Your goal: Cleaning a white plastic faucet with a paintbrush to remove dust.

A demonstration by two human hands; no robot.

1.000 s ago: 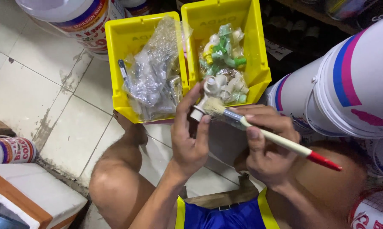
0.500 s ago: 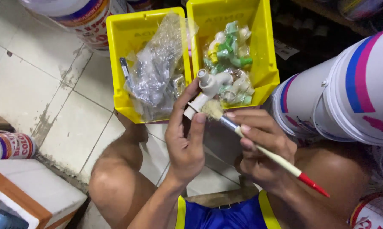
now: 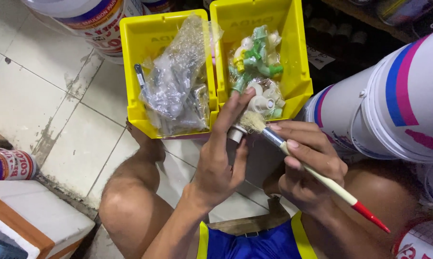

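Left hand (image 3: 219,158) pinches small threaded fitting (image 3: 235,134) between thumb and fingers. Right hand (image 3: 305,168) grips paintbrush (image 3: 317,175), bristles touching fitting's top. 2 yellow bins (image 3: 144,43) just beyond fingertips; paint buckets (image 3: 398,100) right of right hand.

left hand (image 3: 219,160) holding threaded fitting (image 3: 235,134), right hand (image 3: 305,168) brushing it with paintbrush (image 3: 322,178)

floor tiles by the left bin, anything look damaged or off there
Yes. The floor tiles left of the left yellow bin look worn: dark chipped patches run along the grout lines. The bin itself sits upright, its clear plastic bags bulging above the rim, nothing spilled.
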